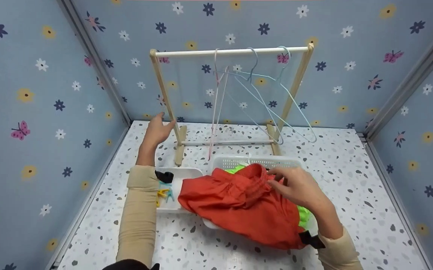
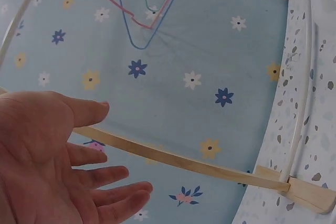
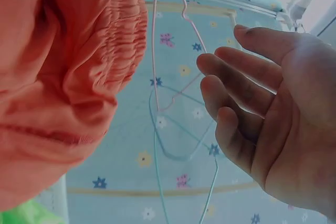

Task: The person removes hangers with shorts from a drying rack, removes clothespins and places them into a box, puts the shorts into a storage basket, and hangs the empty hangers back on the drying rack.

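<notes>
My left hand (image 1: 159,130) reaches out beside the left post of the clothes rack (image 1: 235,52), fingers spread and holding nothing. In the left wrist view that hand (image 2: 68,156) has its palm showing near the wooden post (image 2: 173,159). Orange-red shorts (image 1: 239,206) with a gathered elastic waistband lie heaped over a white basket (image 1: 220,162). Just above the waistband hovers my right hand (image 1: 297,183), its fingers loosely bent. The right wrist view shows a gap between this hand (image 3: 283,103) and the shorts (image 3: 68,77). A pink hanger (image 1: 214,112) and two bluish hangers (image 1: 295,101) hang from the rail.
Bright green cloth (image 1: 303,216) shows under the shorts in the basket. To the left, a white tray (image 1: 186,172) holds yellow and blue clothespins (image 1: 169,195). Flowered panels (image 1: 32,150) enclose the speckled floor (image 1: 355,195) on the left, back and right.
</notes>
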Demonstrator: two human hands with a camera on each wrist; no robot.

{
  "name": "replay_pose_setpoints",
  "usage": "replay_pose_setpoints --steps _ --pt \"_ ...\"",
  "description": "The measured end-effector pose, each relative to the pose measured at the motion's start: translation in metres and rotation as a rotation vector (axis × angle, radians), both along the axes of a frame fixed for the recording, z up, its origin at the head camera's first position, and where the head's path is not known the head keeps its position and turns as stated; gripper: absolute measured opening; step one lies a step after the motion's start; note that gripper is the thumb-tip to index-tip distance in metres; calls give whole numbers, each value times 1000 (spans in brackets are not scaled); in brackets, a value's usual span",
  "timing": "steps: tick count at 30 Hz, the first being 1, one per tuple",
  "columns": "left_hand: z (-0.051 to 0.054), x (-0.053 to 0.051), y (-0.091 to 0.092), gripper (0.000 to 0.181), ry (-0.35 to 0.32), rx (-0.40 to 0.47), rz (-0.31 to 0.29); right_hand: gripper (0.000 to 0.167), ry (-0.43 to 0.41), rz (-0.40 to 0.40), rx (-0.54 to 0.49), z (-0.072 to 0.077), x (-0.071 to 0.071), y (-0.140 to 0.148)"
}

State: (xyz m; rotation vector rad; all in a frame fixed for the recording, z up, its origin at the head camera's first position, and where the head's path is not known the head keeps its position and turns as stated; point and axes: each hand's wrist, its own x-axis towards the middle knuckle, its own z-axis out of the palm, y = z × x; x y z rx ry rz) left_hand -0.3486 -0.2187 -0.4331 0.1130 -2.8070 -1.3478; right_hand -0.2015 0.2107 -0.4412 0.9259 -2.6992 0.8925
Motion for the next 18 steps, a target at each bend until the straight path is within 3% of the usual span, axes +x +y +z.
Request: replay_pose_setpoints --steps 5,12,18 --pt "-9 41 3 54 -22 -28 -12 19 -80 -78 -17 -12 18 17" --pt "-36 104 18 43 -25 56 -8 24 -139 -180 -74 -39 43 39" --pt "-61 143 42 35 18 77 -54 41 -128 -208 -85 -65 64 40"
